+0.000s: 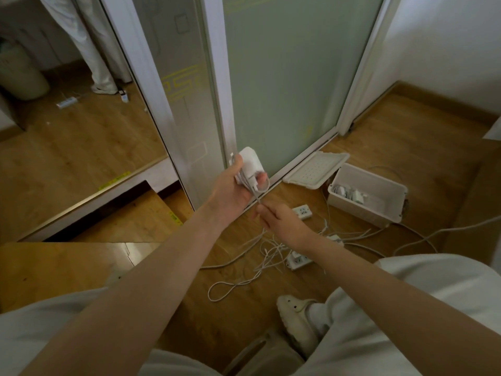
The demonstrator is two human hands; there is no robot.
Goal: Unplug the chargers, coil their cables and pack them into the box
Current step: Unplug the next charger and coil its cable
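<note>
**Charger held up, cable drawn taut below it**

Nearest to us a pale shoe (297,320) stands on the wooden floor (423,158). Just beyond it we see loose white cables (267,255) tangled on the boards, with one power strip (298,260) among them and a second power strip (302,211) a little further on.

Above the tangle, the right grip (283,222) pinches a thin cable (256,197) between its fingertips. The cable runs tight up from there to the white charger (250,162).

The left grip (231,187) is curled round that charger and holds it clear of the floor. The charger's long axis stands near upright, its rounded end pointing up and away toward the frosted glass door (284,77). Its cable end lies low by the palm, where we make out a few turns of cable.

Further right the open white box (363,213) sits on the floor with other chargers (349,192) inside. Its lid (315,169) lies just beside it, by the door track.
</note>
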